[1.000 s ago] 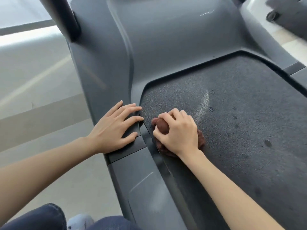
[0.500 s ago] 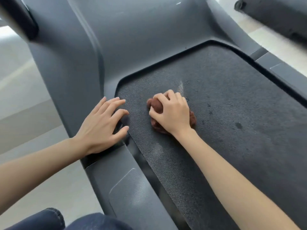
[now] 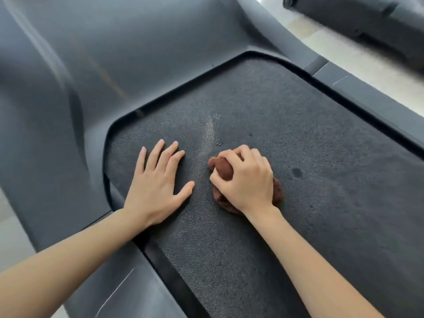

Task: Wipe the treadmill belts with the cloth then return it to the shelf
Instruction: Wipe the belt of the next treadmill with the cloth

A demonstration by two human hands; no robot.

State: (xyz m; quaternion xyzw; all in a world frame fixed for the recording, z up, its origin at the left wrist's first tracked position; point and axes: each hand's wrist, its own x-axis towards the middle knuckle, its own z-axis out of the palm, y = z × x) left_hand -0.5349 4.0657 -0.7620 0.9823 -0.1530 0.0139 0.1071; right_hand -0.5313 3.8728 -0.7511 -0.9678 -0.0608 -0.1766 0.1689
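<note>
The dark textured treadmill belt (image 3: 309, 157) fills the middle and right of the head view. A bunched brown cloth (image 3: 221, 169) lies on the belt near its front left part. My right hand (image 3: 246, 180) grips the cloth from above, fingers curled round it, and most of the cloth is hidden under the hand. My left hand (image 3: 158, 182) rests flat on the belt just left of the cloth, fingers spread and straight. A pale streak and a few dark spots mark the belt beyond the hands.
The grey motor cover (image 3: 137, 53) rises past the belt's front edge. Grey side rails (image 3: 367, 92) run along both sides of the belt. A second dark machine (image 3: 367, 17) stands on the pale floor at the top right.
My left hand has moved from the left side rail onto the belt. My right hand with the cloth has slid rightward, toward the belt's middle. The view has shifted right.
</note>
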